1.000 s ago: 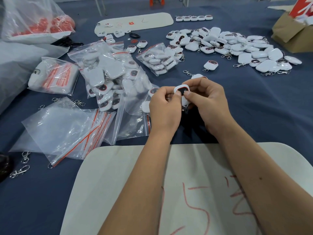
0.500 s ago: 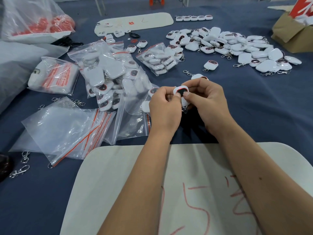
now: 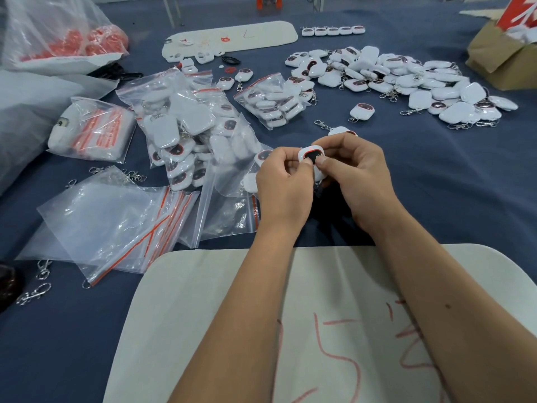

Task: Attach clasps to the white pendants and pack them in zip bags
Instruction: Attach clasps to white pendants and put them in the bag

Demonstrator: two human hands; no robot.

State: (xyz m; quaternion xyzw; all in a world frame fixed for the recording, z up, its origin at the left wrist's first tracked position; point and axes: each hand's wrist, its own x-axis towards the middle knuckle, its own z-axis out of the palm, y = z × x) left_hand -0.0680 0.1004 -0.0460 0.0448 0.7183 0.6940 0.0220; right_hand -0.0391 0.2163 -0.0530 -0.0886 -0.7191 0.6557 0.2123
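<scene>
Head view: both hands (image 3: 322,181) pinching one white pendant (image 3: 311,155) above open blue cloth (image 3: 453,181).

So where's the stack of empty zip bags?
The empty zip bags lie on the blue cloth at the person's left, between the filled bags and the white board.

A cardboard box (image 3: 499,59) sits far right, a white board (image 3: 232,39) with red marks beyond the blue cloth (image 3: 436,184).

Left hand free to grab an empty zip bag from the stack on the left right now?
Probably not yet. The left hand pinches the white pendant together with the right hand. Once it lets go, the way to the empty zip bags looks open across bare cloth.
</scene>
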